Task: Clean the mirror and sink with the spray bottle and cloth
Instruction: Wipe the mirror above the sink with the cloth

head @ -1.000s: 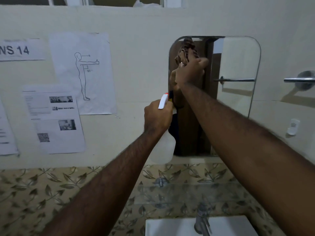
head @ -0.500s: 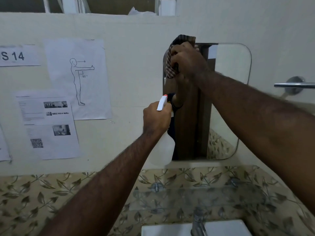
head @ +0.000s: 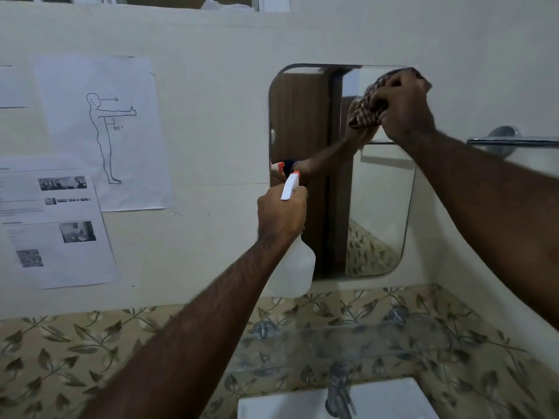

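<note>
Head view: right hand (head: 403,108), fingers curled tight around the bunched checked cloth (head: 367,108), now presses it at the mirror (head: 378,207)'s top right corner, having swept across from the top left; upper edge likely wiped, lower glass remains; left hand (head: 281,216) stays wrapped around the spray bottle (head: 295,267) neck, nozzle beyond its fingertips facing the glass; sink (head: 384,397) below, untouched.

Glossy glass mirror (head: 378,207), checked woven cloth (head: 367,110), translucent plastic spray bottle (head: 295,267).
</note>
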